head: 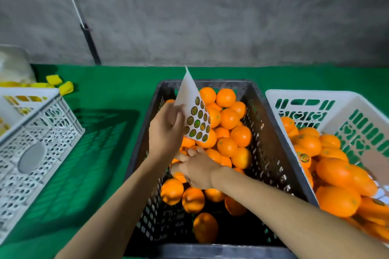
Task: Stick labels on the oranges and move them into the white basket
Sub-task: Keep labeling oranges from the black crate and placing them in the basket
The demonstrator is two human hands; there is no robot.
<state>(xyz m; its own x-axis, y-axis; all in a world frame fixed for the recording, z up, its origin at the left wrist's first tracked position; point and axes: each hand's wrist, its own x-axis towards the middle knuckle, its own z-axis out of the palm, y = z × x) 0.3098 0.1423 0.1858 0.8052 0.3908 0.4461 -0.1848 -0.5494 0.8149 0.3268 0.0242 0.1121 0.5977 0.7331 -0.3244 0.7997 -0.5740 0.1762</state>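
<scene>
The left hand [166, 130] holds a white label sheet [194, 111] upright in its grip, rows of round green-gold stickers facing right. The right hand [196, 169] curls its grip round an orange among the glossy oranges [228, 119] piled in the dark crate [271, 153]. The white basket [357, 115], right on the green counter [105, 132], holds labelled oranges [336, 171].
</scene>
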